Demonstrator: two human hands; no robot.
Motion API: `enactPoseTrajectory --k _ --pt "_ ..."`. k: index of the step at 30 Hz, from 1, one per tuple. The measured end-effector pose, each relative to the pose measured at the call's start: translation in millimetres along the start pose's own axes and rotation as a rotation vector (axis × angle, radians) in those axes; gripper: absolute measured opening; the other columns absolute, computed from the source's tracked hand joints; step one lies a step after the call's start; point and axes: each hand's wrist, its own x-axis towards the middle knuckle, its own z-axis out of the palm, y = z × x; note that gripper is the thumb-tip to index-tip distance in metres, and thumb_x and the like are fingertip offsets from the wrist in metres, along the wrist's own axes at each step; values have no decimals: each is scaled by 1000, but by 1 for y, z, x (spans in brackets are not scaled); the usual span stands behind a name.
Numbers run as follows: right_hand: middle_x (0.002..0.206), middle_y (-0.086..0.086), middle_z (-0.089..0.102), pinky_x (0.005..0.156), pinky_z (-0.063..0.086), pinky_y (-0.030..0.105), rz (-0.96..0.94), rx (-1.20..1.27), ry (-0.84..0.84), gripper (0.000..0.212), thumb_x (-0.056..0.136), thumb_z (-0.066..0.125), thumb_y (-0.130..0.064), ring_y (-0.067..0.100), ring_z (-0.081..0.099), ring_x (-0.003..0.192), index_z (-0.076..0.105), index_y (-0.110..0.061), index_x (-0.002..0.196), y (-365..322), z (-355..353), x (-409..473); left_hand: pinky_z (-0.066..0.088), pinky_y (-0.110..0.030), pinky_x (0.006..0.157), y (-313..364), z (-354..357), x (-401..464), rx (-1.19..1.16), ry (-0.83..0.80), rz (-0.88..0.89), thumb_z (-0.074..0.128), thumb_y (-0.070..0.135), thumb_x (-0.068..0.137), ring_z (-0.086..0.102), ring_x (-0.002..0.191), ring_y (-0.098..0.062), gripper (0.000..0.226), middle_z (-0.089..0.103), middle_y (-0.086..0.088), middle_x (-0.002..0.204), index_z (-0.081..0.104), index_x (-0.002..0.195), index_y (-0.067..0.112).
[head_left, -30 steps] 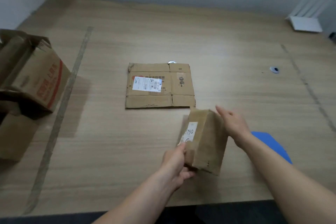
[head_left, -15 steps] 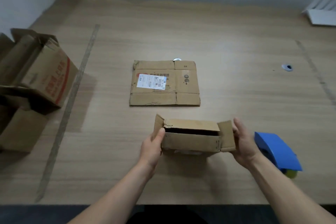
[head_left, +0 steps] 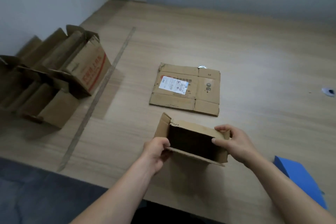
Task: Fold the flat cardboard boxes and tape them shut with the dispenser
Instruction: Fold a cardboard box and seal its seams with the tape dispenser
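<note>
A small brown cardboard box (head_left: 194,152) stands near the table's front edge, its dark open side facing up towards me. My left hand (head_left: 154,151) grips its left end, thumb at the opening's near-left corner. My right hand (head_left: 234,143) pinches the right end flap between thumb and fingers. Beyond it a flat, unfolded cardboard box (head_left: 187,89) with a white shipping label lies on the table. The blue tape dispenser (head_left: 301,178) sits at the right, partly behind my right forearm.
Several larger open cardboard boxes (head_left: 54,78) are heaped at the left by the wall. A small round metal object (head_left: 202,67) peeks out behind the flat box. A small dark-and-white item (head_left: 328,91) lies far right. The wooden table (head_left: 254,51) runs back to the grey wall.
The small box has been turned so its open side faces up, and its opening has widened. Both hands shifted onto its ends. The camera view swung to the right.
</note>
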Motion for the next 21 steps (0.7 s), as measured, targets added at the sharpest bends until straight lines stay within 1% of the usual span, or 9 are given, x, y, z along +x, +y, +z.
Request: enactPoseTrajectory --k 1,4,6,8,10,13,15,18,21 --pt "102 2 66 65 52 33 -4 18 -10 10 93 71 -28 19 61 91 70 -24 101 -8 3 2 56 -41 73 3 -11 0 91 -14 16 56 -12 77 59 86 -29 25 54 -17 96 56 99 -2" --pt "87 9 61 60 47 32 -11 60 -25 33 101 56 -39 24 57 81 70 -11 93 -35 16 11 60 -41 80 14 -48 -3 415 -50 78 71 -6 73 59 104 -32 62 55 -15 116 50 130 6" --pt "93 6 64 67 52 38 13 94 -40 36 100 57 -45 24 59 88 72 -13 95 -54 31 20 59 -40 83 24 -66 -7 533 -74 173 77 -3 72 57 106 -28 68 57 -9 117 49 132 11" --pt "103 2 66 82 56 47 41 128 -57 33 97 60 -50 24 60 98 72 -19 100 -71 51 33 58 -43 90 38 -81 -10 619 -79 259 81 2 70 57 109 -25 71 57 0 118 49 131 20" --pt "104 2 65 80 54 44 45 143 -83 30 95 63 -49 23 60 98 68 -20 99 -97 72 43 58 -42 88 54 -98 -14 609 -42 297 83 8 73 59 107 -24 62 57 5 114 48 121 26" --pt "95 4 65 62 49 33 28 156 -105 33 89 74 -37 22 62 86 62 -7 95 -141 107 60 59 -44 80 85 -133 -13 464 39 269 71 25 89 66 93 -30 23 67 -10 102 60 106 14" --pt "81 6 61 56 43 30 26 189 -132 22 85 77 -17 20 56 72 58 -6 85 -172 131 70 54 -40 72 105 -158 -4 357 96 239 62 26 95 67 84 -30 18 70 -16 95 64 102 9" --pt "64 4 59 54 39 26 -12 214 -230 15 80 68 6 19 54 65 63 -8 76 -225 176 86 51 -38 66 134 -201 15 275 172 247 59 19 95 66 79 -31 17 70 -20 91 64 104 6" --pt "87 4 72 66 47 31 -67 144 -304 29 86 60 6 23 60 84 74 -16 100 -275 224 99 52 -37 61 158 -242 32 113 220 260 57 14 95 66 80 -31 17 69 -18 89 64 108 5"
